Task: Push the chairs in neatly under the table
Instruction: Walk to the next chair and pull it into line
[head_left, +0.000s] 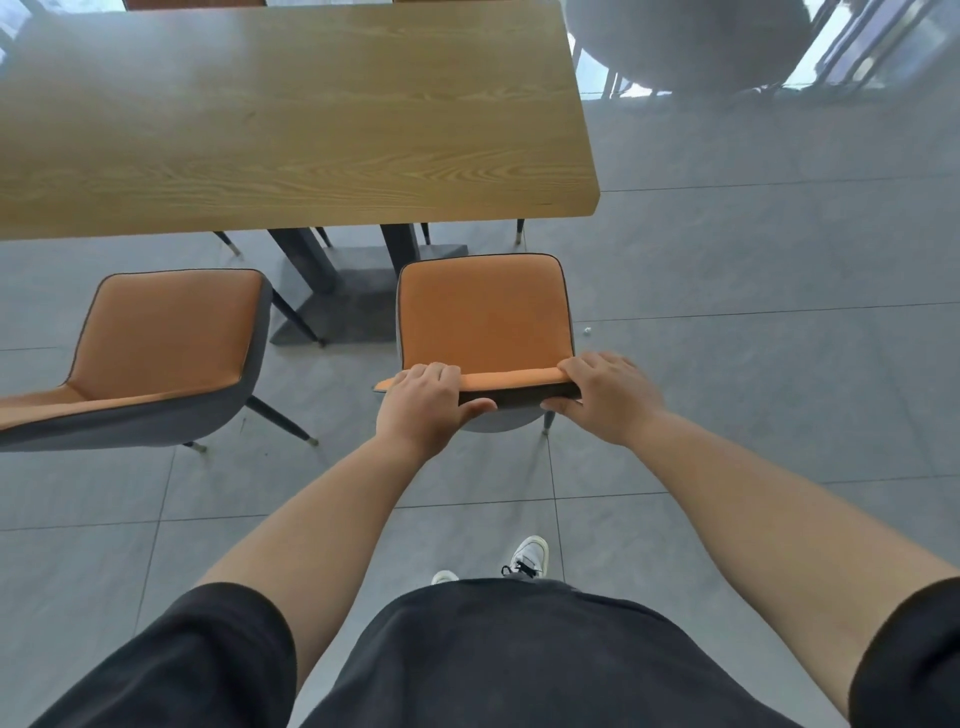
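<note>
A long wooden table (291, 114) fills the upper left. Directly in front of me stands an orange chair (483, 312) with a grey shell; its seat lies just short of the table's near edge, apart from it. My left hand (428, 402) grips the left end of its backrest top, fingers over the front, thumb behind. My right hand (605, 395) grips the right end the same way. A second orange chair (166, 332) stands to the left, turned slightly and further out from the table.
The table's dark pedestal base (343, 296) sits on the grey tiled floor between the two chairs. A small white scrap (588, 330) lies on the floor right of my chair. A round grey object (685, 41) stands at the far right. My white shoes (527, 558) are below.
</note>
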